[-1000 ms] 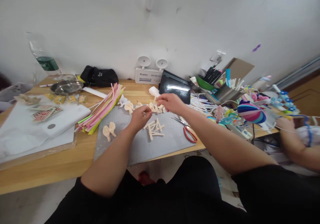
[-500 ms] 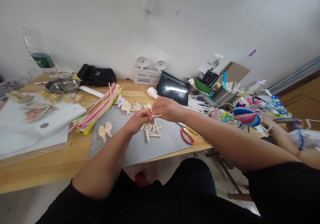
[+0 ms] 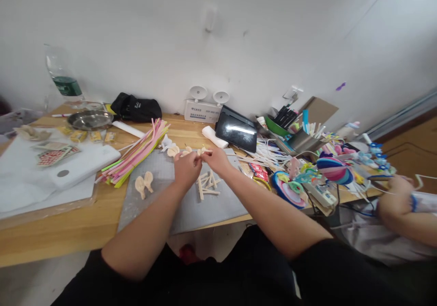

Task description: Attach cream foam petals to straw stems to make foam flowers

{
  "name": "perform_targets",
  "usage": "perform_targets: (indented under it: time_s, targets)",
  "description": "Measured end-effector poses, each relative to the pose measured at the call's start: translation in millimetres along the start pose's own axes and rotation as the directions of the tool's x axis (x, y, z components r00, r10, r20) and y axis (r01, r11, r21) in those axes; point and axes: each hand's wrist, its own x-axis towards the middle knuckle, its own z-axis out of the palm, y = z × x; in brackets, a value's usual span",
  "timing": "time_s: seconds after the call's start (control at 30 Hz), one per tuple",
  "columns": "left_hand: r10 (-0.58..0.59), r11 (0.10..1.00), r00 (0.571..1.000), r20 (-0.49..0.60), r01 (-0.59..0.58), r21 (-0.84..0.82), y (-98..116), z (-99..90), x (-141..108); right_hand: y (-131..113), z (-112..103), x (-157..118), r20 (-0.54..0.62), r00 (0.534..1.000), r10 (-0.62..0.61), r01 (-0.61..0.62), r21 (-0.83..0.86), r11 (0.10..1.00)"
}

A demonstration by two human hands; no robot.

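Note:
My left hand (image 3: 187, 168) and my right hand (image 3: 217, 161) meet fingertip to fingertip above the grey cutting mat (image 3: 182, 214). Both are closed in a pinch on a short cream pipe cleaner piece, mostly covered by the fingers. Just below them, several cut cream pipe cleaner pieces (image 3: 209, 191) lie in a loose pile. Two cream leaf-like coiled shapes (image 3: 139, 186) rest on the mat left of my left forearm. More coiled cream shapes (image 3: 173, 151) sit behind my hands, partly hidden.
A bundle of pink and yellow pipe cleaners (image 3: 136, 153) lies to the left, near a white device (image 3: 85, 165) and a metal dish (image 3: 89, 119). A black tray (image 3: 236, 129) stands behind. Craft supplies and a striped balloon shape (image 3: 334, 168) crowd the right, where another person's arm (image 3: 399, 206) shows.
My right forearm has swung inward and lower, and my fingertips have shifted slightly left. The cream piece that stuck out by my right hand is now mostly hidden. The view has shifted slightly.

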Motion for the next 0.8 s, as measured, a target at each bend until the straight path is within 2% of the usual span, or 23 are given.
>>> perform_targets:
  time_s: [0.07, 0.13, 0.17, 0.23, 0.37, 0.5, 0.53, 0.57, 0.63, 0.73, 0.8]
  targets:
    - [-0.154, 0.949, 0.988, 0.034, 0.157, -0.273, -3.3, 2.7, 2.0, 1.1, 7.5, 0.6, -0.051, 0.999, -0.002, 0.006, 0.07, 0.998]
    - [-0.256, 0.801, 0.964, 0.074, 0.254, -0.541, -4.9, 4.0, 4.4, 1.3, 12.0, -1.4, -0.102, 0.994, -0.029, 0.043, 0.146, 0.988]
    - [-0.285, 0.734, 0.955, 0.08, 0.271, -0.623, -4.9, 4.1, 5.4, 1.4, 14.2, -3.6, -0.131, 0.99, -0.043, 0.067, 0.186, 0.98]
    - [-0.313, 0.663, 0.947, 0.075, 0.274, -0.697, -3.9, 3.6, 6.4, 1.5, 19.8, -9.8, -0.194, 0.98, -0.056, 0.104, 0.251, 0.962]
    - [-0.346, 0.587, 0.935, 0.075, 0.278, -0.76, 0.8, 1.9, 5.6, 1.2, 36.8, -23.9, -0.331, 0.938, -0.1, 0.197, 0.276, 0.941]
    - [-0.384, 0.384, 0.908, 0.169, 0.324, -0.865, 7.6, 0.3, 3.7, 0.7, 53.1, -34.0, -0.393, 0.905, -0.163, 0.26, 0.207, 0.943]
    - [-0.381, 0.358, 0.905, 0.19, 0.333, -0.872, 8.9, -0.3, 3.4, 0.5, 55.3, -35.9, -0.399, 0.902, -0.166, 0.26, 0.194, 0.946]
    - [-0.37, 0.359, 0.907, 0.2, 0.339, -0.87, 9.7, -0.9, 3.1, 0.3, 56.2, -37.6, -0.398, 0.901, -0.174, 0.265, 0.185, 0.946]
    - [-0.342, 0.42, 0.917, 0.205, 0.344, -0.84, 9.6, -2.4, 3.1, 0.2, 54.1, -40.3, -0.389, 0.897, -0.209, 0.293, 0.171, 0.941]
    - [-0.285, 0.602, 0.944, 0.165, 0.311, -0.735, 6.2, -3.9, 4.1, 1.3, 41.1, -40.3, -0.408, 0.88, -0.242, 0.335, 0.175, 0.926]
    - [-0.224, 0.705, 0.961, 0.161, 0.274, -0.654, 3.7, -3.6, 4.5, 2.7, 28.5, -36.4, -0.424, 0.882, -0.206, 0.319, 0.217, 0.922]
